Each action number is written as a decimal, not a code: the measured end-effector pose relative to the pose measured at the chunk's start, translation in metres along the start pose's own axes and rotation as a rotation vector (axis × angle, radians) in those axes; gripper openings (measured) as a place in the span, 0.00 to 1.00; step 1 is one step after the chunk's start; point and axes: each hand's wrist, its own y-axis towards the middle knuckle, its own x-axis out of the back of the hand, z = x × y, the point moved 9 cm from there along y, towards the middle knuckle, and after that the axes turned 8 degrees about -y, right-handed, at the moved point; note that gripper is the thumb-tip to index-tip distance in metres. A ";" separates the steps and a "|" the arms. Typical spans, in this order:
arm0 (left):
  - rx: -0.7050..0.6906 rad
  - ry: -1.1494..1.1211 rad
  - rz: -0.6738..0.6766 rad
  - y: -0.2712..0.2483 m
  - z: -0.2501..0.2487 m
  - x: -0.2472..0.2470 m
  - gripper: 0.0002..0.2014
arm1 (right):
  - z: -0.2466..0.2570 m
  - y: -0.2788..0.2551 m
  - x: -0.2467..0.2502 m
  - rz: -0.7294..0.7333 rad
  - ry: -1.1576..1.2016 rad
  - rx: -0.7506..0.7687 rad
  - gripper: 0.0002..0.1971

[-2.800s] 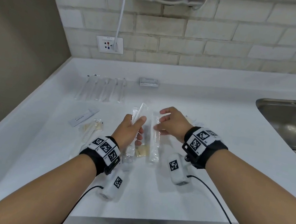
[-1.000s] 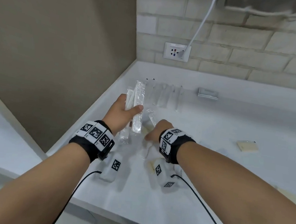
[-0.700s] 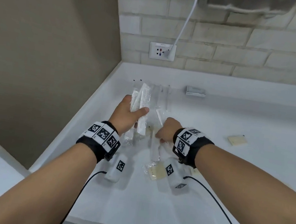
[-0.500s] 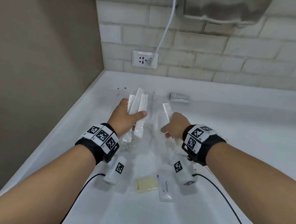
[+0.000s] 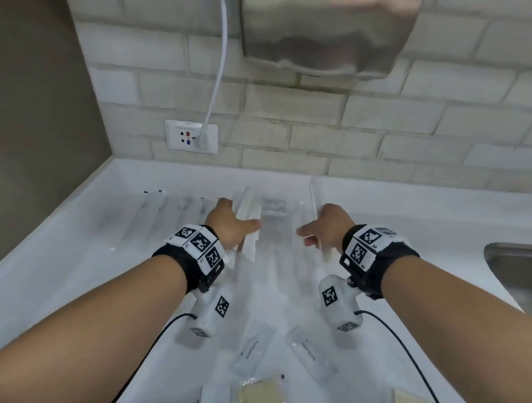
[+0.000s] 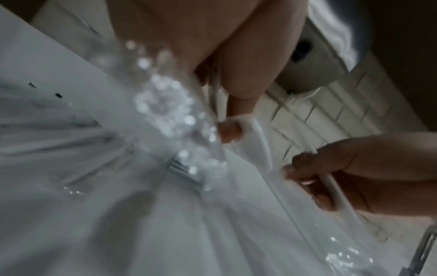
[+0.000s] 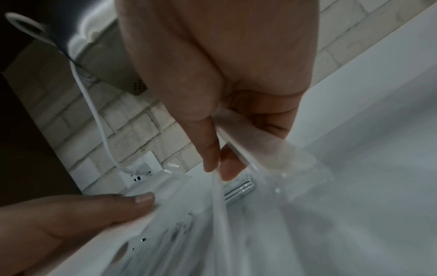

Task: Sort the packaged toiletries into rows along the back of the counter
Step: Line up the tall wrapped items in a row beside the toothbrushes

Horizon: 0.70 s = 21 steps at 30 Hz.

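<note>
Nearest the viewer, loose on the white counter [image 5: 45, 273]: flat sachets with yellowish pads [image 5: 260, 400] and two small printed packets [image 5: 310, 354], still unsorted. Mid-counter: left hand [image 5: 231, 224] clasping a pair of long wrapped toothbrushes [image 5: 249, 229]; right hand [image 5: 329, 226] pinching one clear-wrapped toothbrush [image 7: 221, 188] between thumb and fingers. Behind: a row of clear sleeves [image 5: 168, 215] and a small silver-striped pack [image 5: 274, 207] near the tiled wall. Risk: slick film may slide from the left hand's two-pack grip, or a lowered pack may knock the laid row askew.
</note>
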 end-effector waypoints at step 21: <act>0.252 0.356 0.032 0.052 0.064 -0.032 0.33 | -0.014 0.084 -0.077 0.109 -0.409 -0.015 0.17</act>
